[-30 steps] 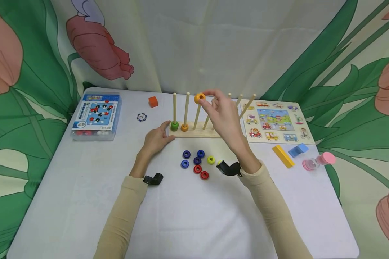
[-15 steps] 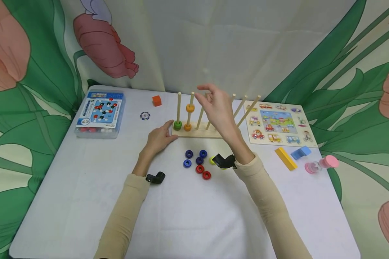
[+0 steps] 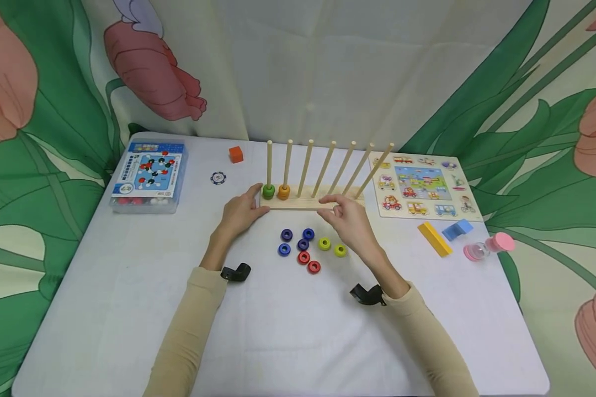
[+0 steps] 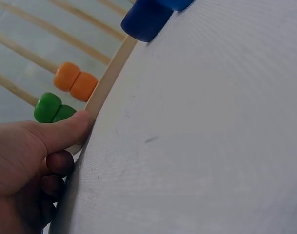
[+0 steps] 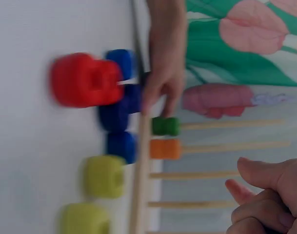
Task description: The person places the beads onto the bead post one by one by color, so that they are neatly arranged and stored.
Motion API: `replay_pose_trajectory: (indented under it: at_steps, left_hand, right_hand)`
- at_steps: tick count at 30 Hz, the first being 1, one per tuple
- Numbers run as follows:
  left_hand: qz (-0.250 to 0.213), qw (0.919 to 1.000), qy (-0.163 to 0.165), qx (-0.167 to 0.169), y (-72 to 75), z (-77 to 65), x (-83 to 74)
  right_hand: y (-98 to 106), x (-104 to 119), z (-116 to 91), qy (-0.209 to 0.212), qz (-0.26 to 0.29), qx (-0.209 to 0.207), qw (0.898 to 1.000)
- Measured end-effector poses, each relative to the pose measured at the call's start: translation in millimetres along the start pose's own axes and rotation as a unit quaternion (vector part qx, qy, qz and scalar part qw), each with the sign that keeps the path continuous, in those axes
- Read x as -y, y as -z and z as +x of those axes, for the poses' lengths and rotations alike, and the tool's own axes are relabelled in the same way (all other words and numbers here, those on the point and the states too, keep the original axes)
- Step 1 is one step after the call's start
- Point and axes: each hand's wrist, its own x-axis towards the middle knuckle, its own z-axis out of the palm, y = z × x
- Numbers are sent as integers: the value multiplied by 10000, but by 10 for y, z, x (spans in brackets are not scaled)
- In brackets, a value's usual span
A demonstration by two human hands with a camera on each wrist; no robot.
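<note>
A wooden peg stand (image 3: pixel 293 204) with a row of upright dowels stands mid-table. Its leftmost dowel carries two green rings (image 3: pixel 268 191); two orange rings (image 3: pixel 284 192) are stacked on the dowel beside it. My left hand (image 3: pixel 239 214) grips the stand's left end, thumb along the front edge (image 4: pixel 70 129) in the left wrist view. Over the front of the base, my right hand (image 3: pixel 350 220) holds nothing, thumb and index finger apart. Before the stand lie several blue rings (image 3: pixel 284 250), two red rings (image 3: pixel 304 258) and two yellow-green rings (image 3: pixel 340 251).
At the left is a clear plastic case (image 3: pixel 146 176), with a poker chip (image 3: pixel 218 178) and an orange cube (image 3: pixel 235 154) nearby. A picture puzzle board (image 3: pixel 424 187), yellow block (image 3: pixel 434 239), blue block (image 3: pixel 457 230) and pink-ended sand timer (image 3: pixel 489 246) are at the right.
The right hand let go of an orange ring on the second dowel, and the ring slid down onto the other orange one. That hand then came down and toward the person. The left hand stayed put.
</note>
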Motion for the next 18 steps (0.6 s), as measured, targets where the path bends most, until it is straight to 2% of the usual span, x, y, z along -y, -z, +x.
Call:
replay_pose_trajectory:
  at_steps: [3,7,14,18]
  left_hand:
    - [10,10000,5,23,-14,-1,-14]
    - [17,10000,47,-26,17,-7,-7]
    - [-20,9999,103,-7,13,-3,8]
    - [25,10000,65,53,-8,3,20]
  right_hand:
    - [-42,-246,-147,-264,-191,249,9992]
    - [-140,-385,-295,-398,-460,497,9969]
    - [-252,-393,-387,-458,-1111,501,9915]
    - [-194,-283,-345,-240,-1119,265,9931]
